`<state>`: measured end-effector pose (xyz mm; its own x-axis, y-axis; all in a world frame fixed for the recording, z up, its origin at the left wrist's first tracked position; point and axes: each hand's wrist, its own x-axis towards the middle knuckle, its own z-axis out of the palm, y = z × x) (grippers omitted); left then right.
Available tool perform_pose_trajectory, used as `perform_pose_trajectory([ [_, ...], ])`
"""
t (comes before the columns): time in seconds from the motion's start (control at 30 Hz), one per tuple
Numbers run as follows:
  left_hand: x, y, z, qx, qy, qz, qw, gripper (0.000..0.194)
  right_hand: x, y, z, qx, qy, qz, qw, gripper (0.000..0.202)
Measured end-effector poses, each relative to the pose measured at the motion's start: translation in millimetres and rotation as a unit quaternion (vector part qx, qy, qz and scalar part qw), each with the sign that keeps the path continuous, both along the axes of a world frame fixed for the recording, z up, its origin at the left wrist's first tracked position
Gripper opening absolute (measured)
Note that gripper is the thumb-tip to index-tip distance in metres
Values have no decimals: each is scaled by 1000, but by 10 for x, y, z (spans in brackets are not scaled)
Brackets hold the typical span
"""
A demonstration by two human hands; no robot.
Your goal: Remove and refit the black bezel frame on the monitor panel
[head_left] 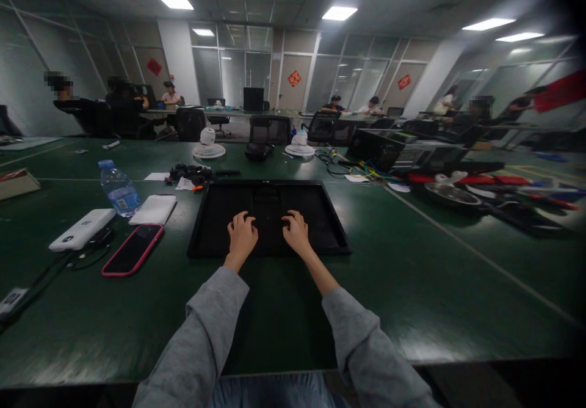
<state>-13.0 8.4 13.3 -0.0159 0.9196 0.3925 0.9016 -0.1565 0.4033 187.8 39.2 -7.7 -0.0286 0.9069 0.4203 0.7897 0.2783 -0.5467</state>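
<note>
A black rectangular panel with a raised rim (315, 212) lies flat on the green table in front of me. Over its left half is my left hand (242, 235), fingers curled and spread a little, with nothing visible in them. My right hand (296, 231) is over the right half, its fingers bent and apart, also holding nothing that shows. A gap separates the two hands, and the panel's middle section shows between them. Whether the fingertips touch the panel cannot be made out.
To the left are a phone (132, 250), a white power bank (82, 229), a white notebook (153, 209) and a water bottle (118, 189). Behind the panel stand two white fans (209, 145). Cables (366, 170) and a metal pan (453, 195) lie right. Several people sit farther back.
</note>
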Motion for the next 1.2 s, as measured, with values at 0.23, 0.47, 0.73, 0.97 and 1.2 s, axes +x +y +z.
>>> perform_pose_trajectory([
  [0.23, -51, 42, -31, -4, -52, -12, 999, 34, 47, 81, -58, -3, 39, 11, 999, 34],
  [0.47, -90, 73, -43, -11, -63, -15, 998, 33, 81, 113, -69, -4, 53, 18, 998, 36],
  [0.73, -42, 70, 4, 30, -67, -23, 997, 43, 54, 108, 11, 72, 83, 50, 993, 50],
  [0.97, -835, 2, 171, 100, -70, 142, 982, 40, 852, 32, 134, 178, 79, -83, 977, 51],
  [1.2, -1887, 165, -169, -22, -246, 189, 950, 43, 1653, 101, 5, -49, 278, -88, 955, 64],
])
